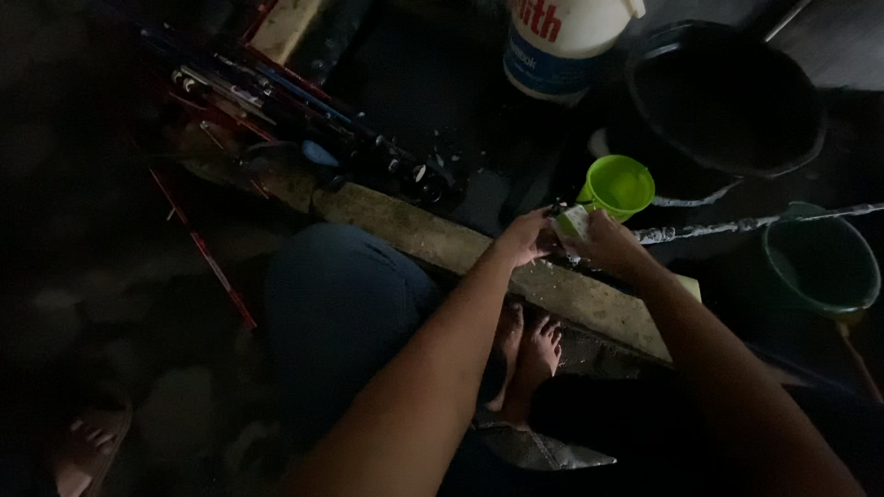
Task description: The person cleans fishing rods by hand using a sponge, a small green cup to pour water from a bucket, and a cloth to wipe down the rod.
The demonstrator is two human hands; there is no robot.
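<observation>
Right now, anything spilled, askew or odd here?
White specks lie scattered on the dark floor beside the pile of rods. The long rod near the right hand is smeared white. Too dark to judge more.

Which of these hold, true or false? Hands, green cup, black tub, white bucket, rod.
1. Both hands, left hand and right hand, meet at a small pale object. True.
2. The lime green cup lies tipped on its side. False: it stands upright, mouth up.
3. The black tub sits right of the white bucket. True.
4. The long pale rod runs left from the hands. False: it runs right, past the dark green bucket.
</observation>
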